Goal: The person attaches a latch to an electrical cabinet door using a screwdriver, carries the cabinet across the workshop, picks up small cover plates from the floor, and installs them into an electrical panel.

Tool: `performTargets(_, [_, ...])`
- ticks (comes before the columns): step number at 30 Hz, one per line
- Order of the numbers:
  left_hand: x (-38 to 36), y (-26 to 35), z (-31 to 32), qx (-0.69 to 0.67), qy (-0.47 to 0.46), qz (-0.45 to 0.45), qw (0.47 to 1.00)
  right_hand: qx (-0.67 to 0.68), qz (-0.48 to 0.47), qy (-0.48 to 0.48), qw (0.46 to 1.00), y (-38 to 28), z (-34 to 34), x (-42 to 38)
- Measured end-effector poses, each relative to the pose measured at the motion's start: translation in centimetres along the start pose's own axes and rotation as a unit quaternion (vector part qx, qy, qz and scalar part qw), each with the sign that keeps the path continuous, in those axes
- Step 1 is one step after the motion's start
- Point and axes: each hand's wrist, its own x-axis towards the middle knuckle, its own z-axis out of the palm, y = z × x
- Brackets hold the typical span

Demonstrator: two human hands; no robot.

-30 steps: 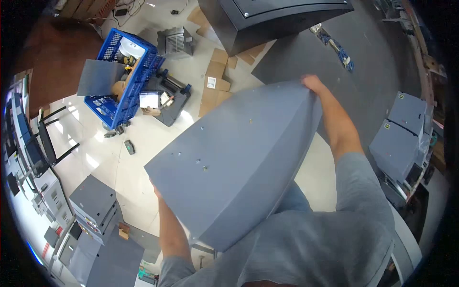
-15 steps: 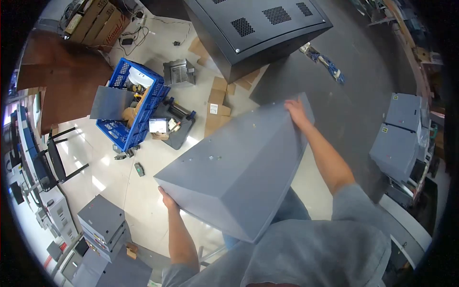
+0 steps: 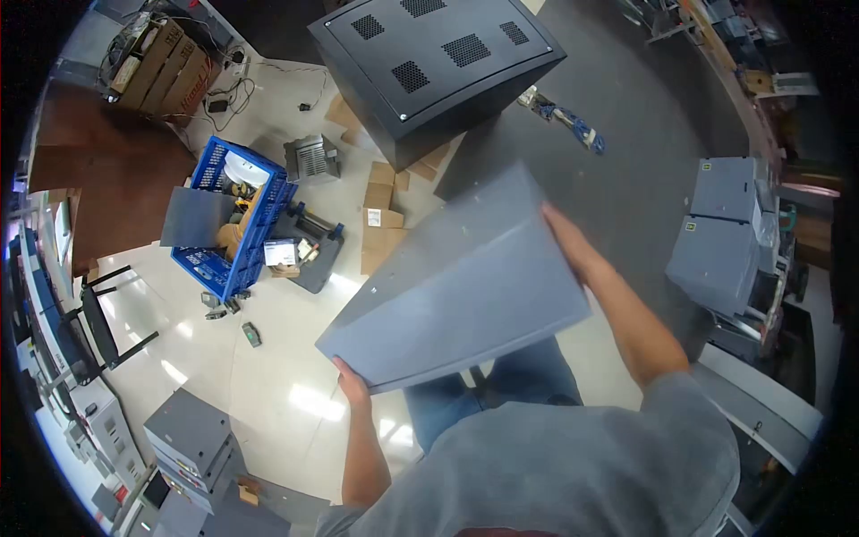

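Above the blue crate [image 3: 234, 217] | both hands grasp grey metal enclosure [image 3: 456, 286]: left hand [image 3: 352, 383] under near corner, right hand [image 3: 565, 242] on far edge | keep it level, grip firm.

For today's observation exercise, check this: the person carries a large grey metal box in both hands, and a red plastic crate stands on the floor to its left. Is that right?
Not quite. In the head view the crate is blue, not red. The rest stands: the left hand and right hand both hold the grey metal box, and the crate stands on the floor to its left.

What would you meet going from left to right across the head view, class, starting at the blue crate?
Blue crate → left hand → grey panel → right hand → grey cabinets.
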Motion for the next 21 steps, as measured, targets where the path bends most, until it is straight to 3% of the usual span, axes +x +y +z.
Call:
performTargets(2, [-2.6, 0.6, 2.8, -0.102, -0.022, 0.014, 0.994, 0.07, 0.084, -0.011, 0.994, -5.0, -2.0, -0.5])
performTargets(3, [-3.8, 1.3, 4.7, -0.157, -0.029, 0.024, 0.987, 0.048, 0.063, -0.015, 0.997, -5.8, -3.6, 1.0])
performTargets(11, [-12.1, 6.4, 14.3, -0.113, 0.021, 0.017, 0.993, 0.024, -0.016, -0.084, 0.996, -6.3, -14.6, 11.7])
performTargets(21, [-15.3, 9.8, 23.5, -0.13, 0.086, 0.041, 0.987, 0.018, 0.04, -0.097, 0.994, -7.8, -21.1, 20.2])
